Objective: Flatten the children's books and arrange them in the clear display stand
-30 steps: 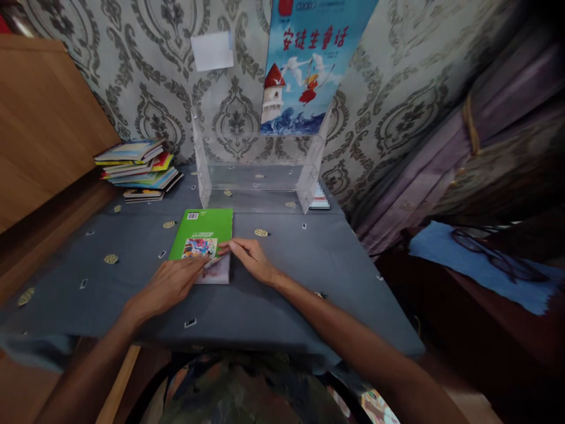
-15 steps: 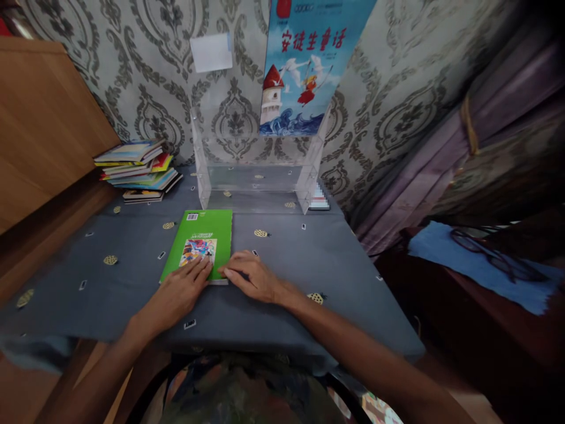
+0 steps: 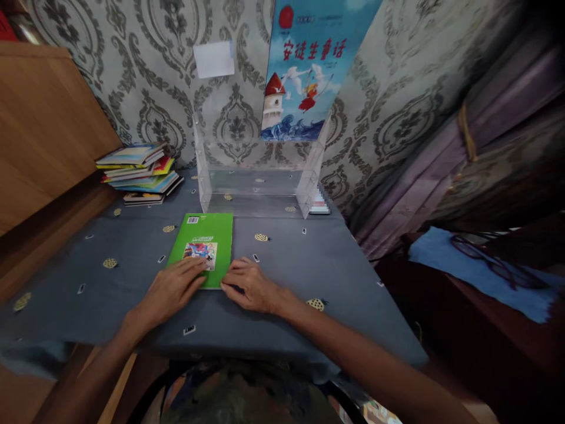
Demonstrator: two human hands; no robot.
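Note:
A green book [image 3: 220, 235] lies flat on the cloth-covered table, its barcode at the far left corner and a colourful picture near its middle. My left hand [image 3: 175, 287] rests on the book's near left part, fingers stretched across the edge of the picture, holding nothing. At the near right corner of the book is my right hand [image 3: 251, 285], its fingers curled and pressed together against that corner. Behind the book stands a clear acrylic rack [image 3: 253, 203], with a blue illustrated book [image 3: 300, 88] upright in its upper part.
A stack of books [image 3: 141, 171] stands at the back left beside a wooden panel [image 3: 53, 112]. The grey tablecloth [image 3: 132, 282] has a pineapple print. On the right, glasses [image 3: 489, 265] lie on a blue cloth [image 3: 436, 253], below a tied curtain [image 3: 419, 176].
My left hand has slid a little to the left over the book. My right hand has closed in on the near right corner. The camera view has shifted slightly.

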